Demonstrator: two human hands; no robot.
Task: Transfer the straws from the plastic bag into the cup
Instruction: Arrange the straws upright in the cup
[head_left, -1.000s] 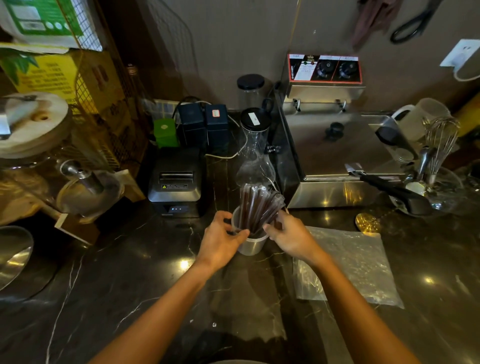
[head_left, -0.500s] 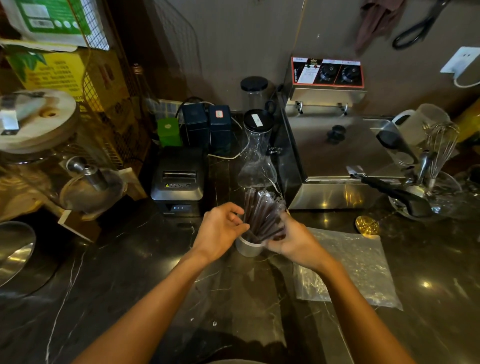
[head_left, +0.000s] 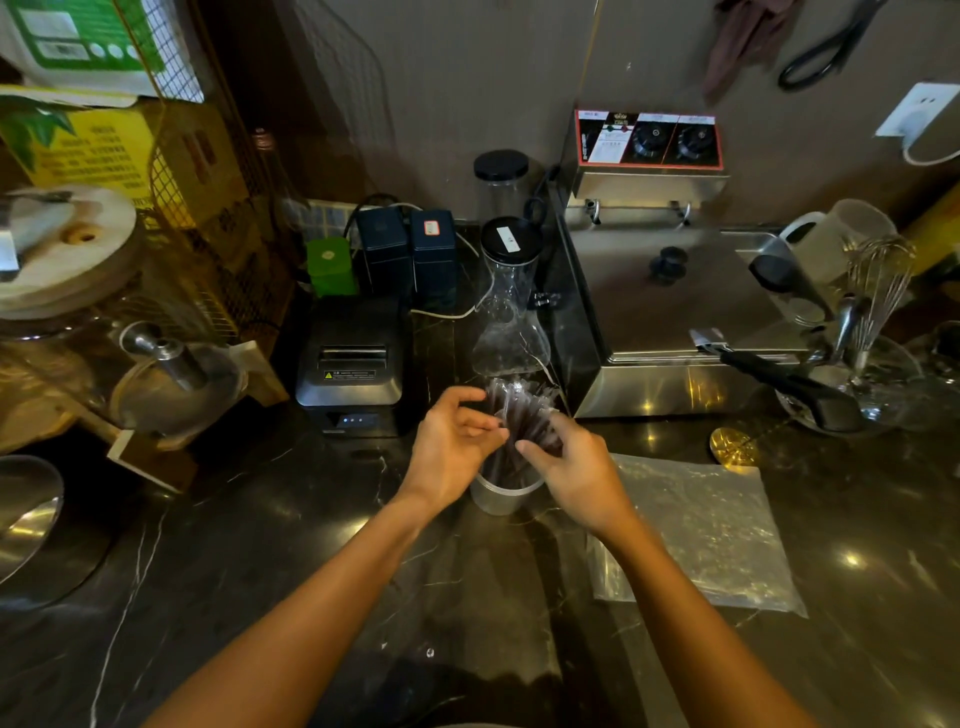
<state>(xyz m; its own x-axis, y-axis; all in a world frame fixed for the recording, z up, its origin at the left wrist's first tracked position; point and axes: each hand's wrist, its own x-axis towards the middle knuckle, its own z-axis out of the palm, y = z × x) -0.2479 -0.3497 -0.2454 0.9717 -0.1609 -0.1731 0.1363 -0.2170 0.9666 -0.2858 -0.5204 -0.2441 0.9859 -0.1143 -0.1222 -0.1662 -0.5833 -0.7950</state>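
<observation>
Straws (head_left: 524, 415) upright in cup (head_left: 501, 496), tops fanning away; both hands on bundle.

This looks like the working counter of a small café or drinks shop. On the dark marble bench (head_left: 208, 545), a black receipt printer (head_left: 355, 364) stands toward the back edge, with a stainless electric fryer (head_left: 670, 291) carrying two control dials to its right and a glass carafe (head_left: 511, 306) between them. A large glass drink dispenser with a metal tap (head_left: 161, 353) fills the left side, a whisk (head_left: 878, 291) and other utensils stand in a glass bowl at the right edge, and a metal cup (head_left: 501, 496) of wrapped straws (head_left: 522, 415) sits mid-bench.
</observation>
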